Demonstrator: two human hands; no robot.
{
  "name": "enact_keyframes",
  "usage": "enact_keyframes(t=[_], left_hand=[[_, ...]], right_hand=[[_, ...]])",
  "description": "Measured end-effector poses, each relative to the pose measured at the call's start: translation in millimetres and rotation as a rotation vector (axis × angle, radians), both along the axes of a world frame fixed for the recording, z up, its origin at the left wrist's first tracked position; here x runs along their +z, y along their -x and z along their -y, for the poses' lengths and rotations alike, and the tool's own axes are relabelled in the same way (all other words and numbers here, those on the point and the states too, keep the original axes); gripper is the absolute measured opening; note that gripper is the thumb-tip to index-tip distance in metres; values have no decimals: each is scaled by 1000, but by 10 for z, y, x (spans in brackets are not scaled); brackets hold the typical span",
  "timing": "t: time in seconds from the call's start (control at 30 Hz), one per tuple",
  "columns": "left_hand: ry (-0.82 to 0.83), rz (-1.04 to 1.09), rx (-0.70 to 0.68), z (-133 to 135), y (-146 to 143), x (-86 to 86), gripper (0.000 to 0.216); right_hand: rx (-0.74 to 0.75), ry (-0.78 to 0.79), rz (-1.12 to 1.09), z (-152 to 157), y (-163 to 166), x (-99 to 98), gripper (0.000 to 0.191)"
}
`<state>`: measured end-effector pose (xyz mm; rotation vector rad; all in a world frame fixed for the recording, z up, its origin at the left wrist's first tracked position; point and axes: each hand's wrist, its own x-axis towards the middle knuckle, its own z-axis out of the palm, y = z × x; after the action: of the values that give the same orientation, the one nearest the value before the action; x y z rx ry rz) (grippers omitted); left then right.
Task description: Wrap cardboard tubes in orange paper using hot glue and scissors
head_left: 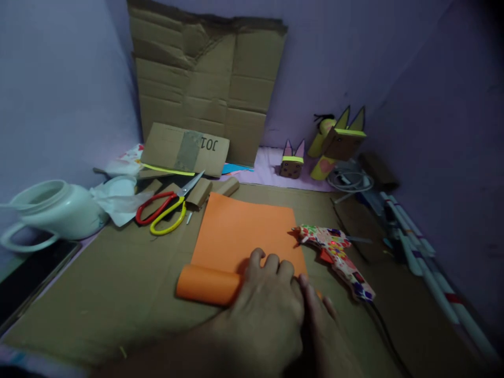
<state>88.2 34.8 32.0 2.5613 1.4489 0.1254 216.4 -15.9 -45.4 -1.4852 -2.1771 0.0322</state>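
Observation:
A sheet of orange paper (248, 226) lies on the cardboard, its near edge curled into a roll (208, 285). My left hand (268, 304) reaches across from the left, its bent fingers closed over the middle of that roll. Close against it, my right hand (321, 320) grips the roll's right end, though the hands largely cover that part. Just right of the sheet rests a hot glue gun (334, 252) wrapped in flower-patterned covering, its nozzle pointing at the paper and a small red light showing.
Red-and-yellow-handled scissors (169, 207) lie beyond the sheet's left side, near a white teapot-like jug (59, 210) and a dark phone-like slab (35, 278). Cardboard (208, 79) leans on the back wall. Eared box figures (292, 160) stand behind. White rods (433, 283) line the right.

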Motion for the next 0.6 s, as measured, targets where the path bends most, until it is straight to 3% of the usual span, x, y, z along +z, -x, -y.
enact_keyframes(t=[0.1,0.37,0.6], left_hand=[[-75,31,1,40,55,-39,29],[-311,-61,27,198,421,-329,47],[-363,-101,66,287,649,-452,55]], right_hand=[[23,-102,159,-22,38,-121,78],[239,-184,435,-48,-77,-49,82],[219,-204,521,-36,-52,-26,77]])
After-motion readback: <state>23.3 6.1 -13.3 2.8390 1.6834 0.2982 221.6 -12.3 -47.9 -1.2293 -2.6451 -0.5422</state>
